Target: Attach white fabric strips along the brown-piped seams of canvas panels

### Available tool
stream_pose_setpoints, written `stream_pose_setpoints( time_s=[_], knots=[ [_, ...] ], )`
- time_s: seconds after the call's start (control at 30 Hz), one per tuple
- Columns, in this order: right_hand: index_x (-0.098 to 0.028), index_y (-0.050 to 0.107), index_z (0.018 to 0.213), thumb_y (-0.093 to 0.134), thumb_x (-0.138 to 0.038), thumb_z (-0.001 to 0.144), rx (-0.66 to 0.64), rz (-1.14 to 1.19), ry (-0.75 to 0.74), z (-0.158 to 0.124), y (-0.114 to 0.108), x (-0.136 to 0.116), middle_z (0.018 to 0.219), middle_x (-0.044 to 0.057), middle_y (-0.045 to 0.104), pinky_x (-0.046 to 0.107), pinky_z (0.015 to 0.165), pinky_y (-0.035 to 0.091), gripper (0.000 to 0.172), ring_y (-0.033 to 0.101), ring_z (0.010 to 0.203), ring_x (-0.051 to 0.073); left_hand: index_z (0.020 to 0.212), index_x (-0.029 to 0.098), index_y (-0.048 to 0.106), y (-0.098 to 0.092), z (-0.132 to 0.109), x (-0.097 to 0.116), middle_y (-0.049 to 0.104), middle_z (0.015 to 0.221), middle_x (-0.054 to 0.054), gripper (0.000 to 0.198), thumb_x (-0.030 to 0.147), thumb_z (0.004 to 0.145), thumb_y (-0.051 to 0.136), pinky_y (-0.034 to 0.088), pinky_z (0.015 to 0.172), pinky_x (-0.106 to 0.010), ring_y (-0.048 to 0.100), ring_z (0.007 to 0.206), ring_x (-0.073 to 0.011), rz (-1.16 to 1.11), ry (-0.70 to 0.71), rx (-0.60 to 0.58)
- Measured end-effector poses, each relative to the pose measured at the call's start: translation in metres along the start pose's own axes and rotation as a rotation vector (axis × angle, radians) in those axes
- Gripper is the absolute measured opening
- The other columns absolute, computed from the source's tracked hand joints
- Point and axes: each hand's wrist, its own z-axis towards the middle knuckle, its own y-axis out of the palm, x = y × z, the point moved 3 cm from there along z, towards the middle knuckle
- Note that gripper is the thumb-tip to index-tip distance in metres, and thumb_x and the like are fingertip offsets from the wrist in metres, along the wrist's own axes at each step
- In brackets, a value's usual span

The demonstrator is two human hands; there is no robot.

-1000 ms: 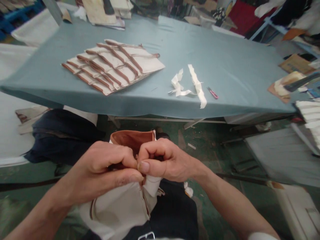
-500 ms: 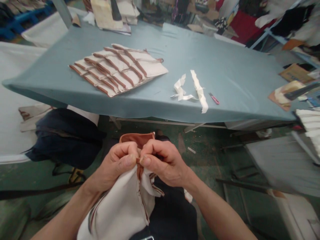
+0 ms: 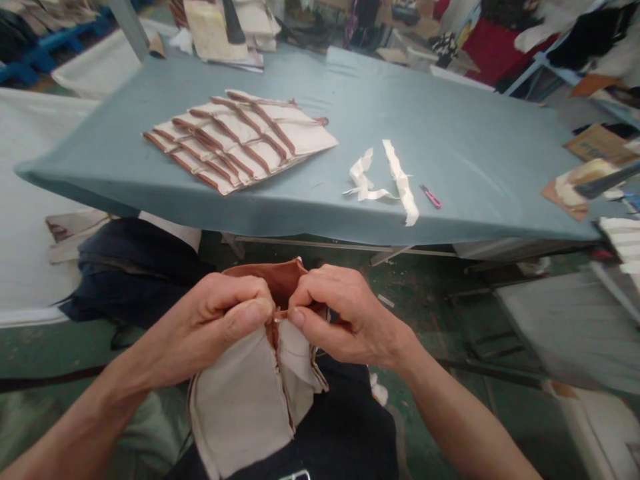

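A cream fabric piece (image 3: pixel 240 400) with brown edging and a brown inner side hangs over my lap. My left hand (image 3: pixel 227 323) pinches its upper edge on the left of a seam. Just to the right, my right hand (image 3: pixel 345 317) grips the same edge between thumb and fingers. A small gap with brown trim shows between the two thumbs. Beyond the hands, a brown flap (image 3: pixel 275 277) stands up from the piece. The fingertips under the edge are partly hidden.
On the blue-covered table (image 3: pixel 400 100) lie overlapping cream pieces with brown edges (image 3: pixel 240 140), crumpled white strips (image 3: pixel 400 183) and a small pink-handled tool (image 3: pixel 431 197). A dark blue cloth bundle (image 3: pixel 135 267) is at the left. An iron-like object (image 3: pixel 590 183) rests at the right.
Both hands have turned and spread slightly apart along the edge, the left more knuckles-up. The fabric piece has shifted right and flattened, and more of the brown flap shows.
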Motion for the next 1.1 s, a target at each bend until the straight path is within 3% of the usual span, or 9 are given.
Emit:
stream_pose_setpoints(
  time_s=[0.13, 0.3, 0.43, 0.57, 0.67, 0.8, 0.97, 1.1],
  knots=[
    [-0.021, 0.059, 0.079, 0.060, -0.016, 0.099, -0.002, -0.045, -0.010, 0.001, -0.002, -0.004, 0.068, -0.004, 0.064, 0.028, 0.068, 0.038, 0.020, 0.052, 0.062, 0.012, 0.071, 0.020, 0.066, -0.001, 0.000, 0.006, 0.067, 0.062, 0.003, 0.043, 0.041, 0.108, 0.057, 0.041, 0.054, -0.022, 0.058, 0.056, -0.0113, 0.135, 0.007, -0.020],
    [-0.020, 0.062, 0.081, 0.060, -0.022, 0.104, -0.019, 0.042, 0.045, 0.001, -0.001, 0.005, 0.074, -0.001, 0.067, 0.028, 0.070, 0.038, 0.023, 0.053, 0.068, 0.012, 0.076, 0.021, 0.067, 0.000, -0.004, 0.007, 0.066, 0.065, 0.005, 0.033, 0.029, 0.107, 0.056, 0.039, 0.056, -0.022, 0.056, 0.057, -0.0102, 0.255, 0.078, 0.015],
    [-0.020, 0.058, 0.080, 0.066, -0.044, 0.105, -0.104, 0.523, 0.214, 0.005, 0.014, 0.020, 0.069, -0.005, 0.054, 0.026, 0.061, 0.036, 0.035, 0.044, 0.062, 0.010, 0.073, 0.021, 0.062, 0.003, -0.002, 0.010, 0.062, 0.064, 0.005, 0.033, 0.026, 0.106, 0.057, 0.040, 0.055, -0.022, 0.053, 0.057, -0.0099, 0.019, 0.094, 0.008],
    [-0.022, 0.052, 0.075, 0.075, -0.062, 0.097, -0.103, 0.867, 0.320, 0.011, 0.025, 0.028, 0.068, -0.007, 0.046, 0.024, 0.057, 0.036, 0.051, 0.037, 0.060, 0.009, 0.072, 0.021, 0.058, 0.013, 0.003, 0.005, 0.061, 0.067, 0.004, 0.043, 0.045, 0.108, 0.063, 0.046, 0.059, -0.024, 0.055, 0.062, -0.0124, -0.321, 0.118, 0.107],
    [-0.020, 0.057, 0.076, 0.079, -0.067, 0.091, -0.097, 0.801, 0.369, 0.011, 0.017, 0.038, 0.069, -0.005, 0.050, 0.024, 0.058, 0.035, 0.054, 0.040, 0.061, 0.010, 0.072, 0.022, 0.057, 0.016, 0.003, -0.001, 0.054, 0.065, 0.004, 0.049, 0.056, 0.106, 0.065, 0.043, 0.054, -0.024, 0.050, 0.058, -0.0122, -0.436, 0.168, 0.175],
    [-0.016, 0.071, 0.090, 0.066, -0.074, 0.097, -0.072, 0.523, 0.369, 0.003, -0.009, 0.055, 0.080, 0.001, 0.066, 0.026, 0.065, 0.039, 0.058, 0.053, 0.071, 0.014, 0.075, 0.023, 0.062, 0.003, -0.004, -0.005, 0.058, 0.066, 0.001, 0.045, 0.055, 0.106, 0.064, 0.042, 0.052, -0.027, 0.053, 0.058, -0.0151, -0.389, 0.122, 0.138],
    [-0.017, 0.073, 0.091, 0.071, -0.048, 0.100, -0.073, 0.280, 0.253, -0.005, -0.028, 0.051, 0.083, 0.002, 0.071, 0.027, 0.073, 0.044, 0.033, 0.058, 0.074, 0.014, 0.069, 0.021, 0.062, -0.031, -0.012, -0.022, 0.058, 0.065, 0.001, 0.055, 0.063, 0.105, 0.062, 0.047, 0.057, -0.027, 0.055, 0.061, -0.0161, -0.238, 0.014, 0.221],
    [-0.017, 0.071, 0.085, 0.073, -0.032, 0.101, -0.061, 0.235, 0.161, 0.001, -0.035, 0.029, 0.078, -0.001, 0.068, 0.025, 0.071, 0.043, 0.022, 0.055, 0.069, 0.011, 0.074, 0.018, 0.066, -0.041, -0.010, -0.045, 0.065, 0.075, -0.001, 0.056, 0.060, 0.109, 0.057, 0.051, 0.066, -0.025, 0.060, 0.072, -0.0164, -0.048, -0.011, 0.194]
  ],
)
